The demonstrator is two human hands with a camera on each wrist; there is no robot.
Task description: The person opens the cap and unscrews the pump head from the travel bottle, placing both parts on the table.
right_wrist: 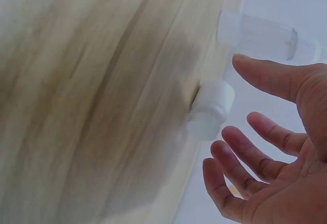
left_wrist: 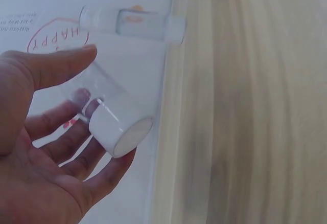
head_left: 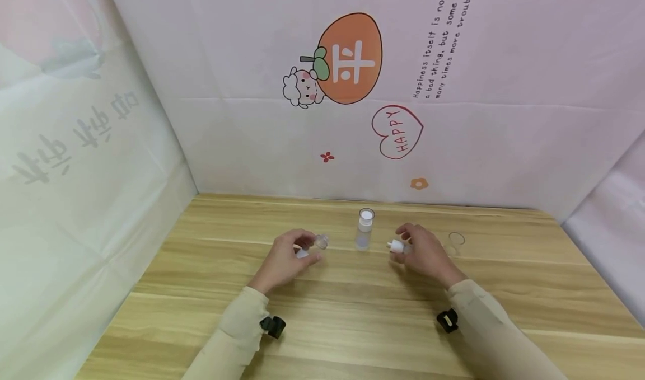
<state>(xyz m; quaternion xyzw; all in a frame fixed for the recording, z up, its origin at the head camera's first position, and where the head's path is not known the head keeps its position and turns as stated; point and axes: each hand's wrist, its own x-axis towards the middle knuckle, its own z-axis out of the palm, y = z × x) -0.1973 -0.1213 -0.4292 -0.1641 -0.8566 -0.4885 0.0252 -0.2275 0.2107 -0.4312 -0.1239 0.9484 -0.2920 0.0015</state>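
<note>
My left hand (head_left: 289,257) holds a small clear bottle (left_wrist: 122,124) with a white base, tilted, the thumb over its clear part and the curled fingers behind it. A similar clear bottle (head_left: 363,237) with a white upper part stands upright between the hands. To its right, my right hand (head_left: 423,251) is around a small white pump-like piece (head_left: 396,246). In the right wrist view this white piece (right_wrist: 212,109) lies between the spread thumb and the loosely bent fingers, with no clear grip on it.
A clear round cap (head_left: 456,240) stands on the wooden table (head_left: 342,318), right of the right hand. Behind the table hangs a printed white cloth (head_left: 252,117), and another cloth (head_left: 101,201) closes off the left side.
</note>
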